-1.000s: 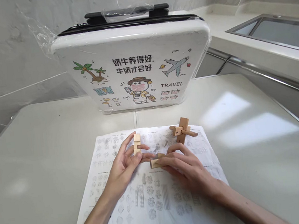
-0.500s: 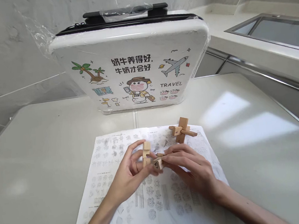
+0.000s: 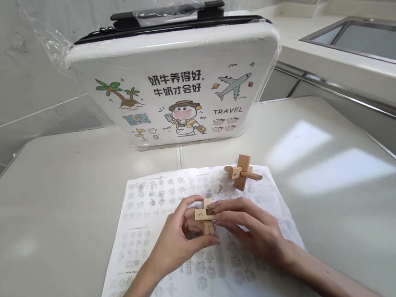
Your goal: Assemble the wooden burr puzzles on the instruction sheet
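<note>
Our left hand (image 3: 172,235) gripped a pale notched block (image 3: 208,229) between thumb and forefinger, while our right hand (image 3: 254,220) pinched a second pale block (image 3: 201,214), marked 3, crosswise over the first; we could not tell how deeply they fitted. We held both above the middle of a printed sheet (image 3: 186,295), spread toward the near edge of the worktop (image 3: 57,198). At the sheet's far right corner we had a brown crossed-block assembly (image 3: 244,163). A film-wrapped suitcase (image 3: 173,58) stood upright near the worktop's far edge.
</note>
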`<state>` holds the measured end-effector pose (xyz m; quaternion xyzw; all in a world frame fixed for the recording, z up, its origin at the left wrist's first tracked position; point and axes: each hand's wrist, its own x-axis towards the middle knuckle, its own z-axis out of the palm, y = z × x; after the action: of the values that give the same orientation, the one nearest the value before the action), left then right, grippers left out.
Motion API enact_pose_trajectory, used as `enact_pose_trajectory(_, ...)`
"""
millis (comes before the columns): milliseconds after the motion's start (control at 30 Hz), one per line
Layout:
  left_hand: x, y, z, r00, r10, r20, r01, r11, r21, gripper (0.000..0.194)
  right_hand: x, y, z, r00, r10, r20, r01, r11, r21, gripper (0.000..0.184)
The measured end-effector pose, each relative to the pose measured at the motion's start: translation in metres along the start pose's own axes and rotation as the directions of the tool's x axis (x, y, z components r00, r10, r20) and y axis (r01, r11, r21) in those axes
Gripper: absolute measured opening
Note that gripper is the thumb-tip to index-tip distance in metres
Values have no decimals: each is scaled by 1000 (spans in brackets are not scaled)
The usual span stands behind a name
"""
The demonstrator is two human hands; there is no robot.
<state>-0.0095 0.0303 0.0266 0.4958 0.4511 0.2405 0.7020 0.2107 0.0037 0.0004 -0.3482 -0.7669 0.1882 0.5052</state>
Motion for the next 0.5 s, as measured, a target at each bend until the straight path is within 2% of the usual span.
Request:
enact_pose_trajectory(167, -3, 4, 1, 1000, 19, -1, -19, 999, 39, 74, -1, 0, 1, 997, 70, -38, -72, 995, -65, 37)
enact_pose_trajectory(500, -2, 3, -2, 998, 61, -2, -61, 997, 38, 73, 1, 1, 3, 993, 91, 78, -95, 994, 48, 53)
